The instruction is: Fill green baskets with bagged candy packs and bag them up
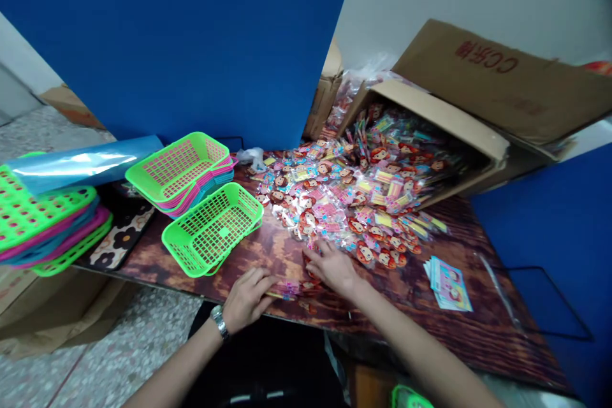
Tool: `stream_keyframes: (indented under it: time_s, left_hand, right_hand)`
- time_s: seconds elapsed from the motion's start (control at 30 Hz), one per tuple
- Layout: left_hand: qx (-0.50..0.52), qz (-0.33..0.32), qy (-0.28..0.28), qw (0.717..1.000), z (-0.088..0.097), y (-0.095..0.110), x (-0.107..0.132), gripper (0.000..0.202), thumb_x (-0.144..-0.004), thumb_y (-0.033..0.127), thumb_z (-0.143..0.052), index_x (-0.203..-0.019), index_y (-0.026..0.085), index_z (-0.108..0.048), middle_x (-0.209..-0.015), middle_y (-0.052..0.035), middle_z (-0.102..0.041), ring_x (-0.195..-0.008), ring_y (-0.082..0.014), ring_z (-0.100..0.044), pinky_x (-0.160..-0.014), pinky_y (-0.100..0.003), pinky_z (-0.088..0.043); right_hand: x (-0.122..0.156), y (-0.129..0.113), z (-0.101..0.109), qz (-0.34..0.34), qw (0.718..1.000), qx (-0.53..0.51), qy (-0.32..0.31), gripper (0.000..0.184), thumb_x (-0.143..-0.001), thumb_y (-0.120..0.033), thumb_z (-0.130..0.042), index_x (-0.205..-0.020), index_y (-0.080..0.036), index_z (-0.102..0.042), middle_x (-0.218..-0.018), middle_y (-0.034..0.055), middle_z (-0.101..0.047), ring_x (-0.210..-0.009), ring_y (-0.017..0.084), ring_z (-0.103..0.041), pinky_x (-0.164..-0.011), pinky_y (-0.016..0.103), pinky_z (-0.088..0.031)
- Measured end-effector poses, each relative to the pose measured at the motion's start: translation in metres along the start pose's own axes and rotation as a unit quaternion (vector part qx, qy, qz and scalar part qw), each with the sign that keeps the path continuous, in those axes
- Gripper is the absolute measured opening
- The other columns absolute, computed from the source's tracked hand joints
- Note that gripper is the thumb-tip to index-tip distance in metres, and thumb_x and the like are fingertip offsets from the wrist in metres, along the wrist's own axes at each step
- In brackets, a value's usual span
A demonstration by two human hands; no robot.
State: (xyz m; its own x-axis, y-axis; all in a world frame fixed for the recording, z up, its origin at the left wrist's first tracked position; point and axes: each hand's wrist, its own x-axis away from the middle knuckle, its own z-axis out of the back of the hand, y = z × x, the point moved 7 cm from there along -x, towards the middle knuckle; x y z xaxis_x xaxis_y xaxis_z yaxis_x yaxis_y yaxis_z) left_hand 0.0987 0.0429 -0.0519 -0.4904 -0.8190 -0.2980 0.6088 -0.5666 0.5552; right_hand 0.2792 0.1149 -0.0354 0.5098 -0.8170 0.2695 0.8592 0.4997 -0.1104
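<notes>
My left hand (248,296), with a watch on its wrist, rests near the table's front edge, its fingers curled on a small stack of toy packets (288,290). My right hand (333,268) lies flat with fingers stretched toward the edge of a big pile of cartoon-faced toy packets (354,204) that spills from a tipped cardboard box (478,134). A single green basket (213,227) stands just left of my hands.
A stack of green, pink and blue baskets (184,172) sits behind the single basket, another stack (45,223) at far left under a blue plastic roll (81,162). A small pile of printed cards (448,282) lies at right. Blue panels stand behind.
</notes>
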Motion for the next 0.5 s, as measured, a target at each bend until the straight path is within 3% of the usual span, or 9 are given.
stream_keyframes:
  time_s: [0.13,0.2,0.27,0.4,0.5]
  left_hand:
    - [0.014,-0.003,0.004,1.000,0.001,0.001,0.001,0.029,-0.086,0.021,-0.049,-0.114,0.020,-0.055,-0.100,-0.0088,-0.058,-0.091,-0.0201,-0.057,-0.080,-0.033,-0.051]
    - [0.018,-0.002,0.009,1.000,0.001,0.001,0.001,0.029,-0.085,0.020,-0.049,-0.113,0.020,-0.055,-0.100,-0.0087,-0.058,-0.090,-0.0198,-0.057,-0.078,-0.032,-0.051]
    - [0.019,-0.002,0.015,1.000,0.002,0.001,0.001,0.029,-0.084,0.019,-0.048,-0.112,0.020,-0.056,-0.099,-0.0086,-0.058,-0.089,-0.0196,-0.058,-0.077,-0.032,-0.052]
    - [0.011,-0.020,0.025,0.999,0.001,0.001,0.003,0.030,-0.083,0.019,-0.049,-0.113,0.021,-0.056,-0.108,-0.0097,-0.059,-0.097,-0.0212,-0.059,-0.083,-0.033,-0.052]
    - [0.006,-0.039,0.020,0.999,-0.001,0.002,0.004,0.033,-0.082,0.019,-0.049,-0.115,0.021,-0.054,-0.109,-0.0090,-0.061,-0.097,-0.0216,-0.060,-0.084,-0.034,-0.052]
  right_hand:
    - [0.018,-0.004,-0.011,0.130,0.991,-0.025,-0.007,0.027,-0.088,-0.026,-0.048,-0.112,-0.028,-0.059,-0.129,0.0055,-0.050,-0.114,0.023,-0.046,-0.092,0.037,-0.043]
    - [0.022,0.006,-0.007,0.129,0.990,-0.062,0.007,0.026,-0.088,-0.026,-0.046,-0.110,-0.027,-0.060,-0.130,0.0046,-0.050,-0.114,0.020,-0.048,-0.093,0.034,-0.042]
    - [0.016,0.023,0.003,0.078,0.993,-0.085,0.039,0.029,-0.091,-0.026,-0.040,-0.115,-0.025,-0.057,-0.126,0.0055,-0.053,-0.110,0.017,-0.051,-0.092,0.031,-0.043]
    - [-0.010,0.060,0.021,-0.103,0.991,-0.021,0.085,0.035,-0.093,-0.024,-0.037,-0.126,-0.020,-0.048,-0.128,0.0102,-0.051,-0.115,0.021,-0.048,-0.098,0.036,-0.038]
    - [-0.028,0.059,0.017,-0.177,0.982,0.007,0.069,0.039,-0.091,-0.032,-0.043,-0.127,-0.018,-0.046,-0.123,0.0151,-0.052,-0.112,0.027,-0.048,-0.089,0.040,-0.044]
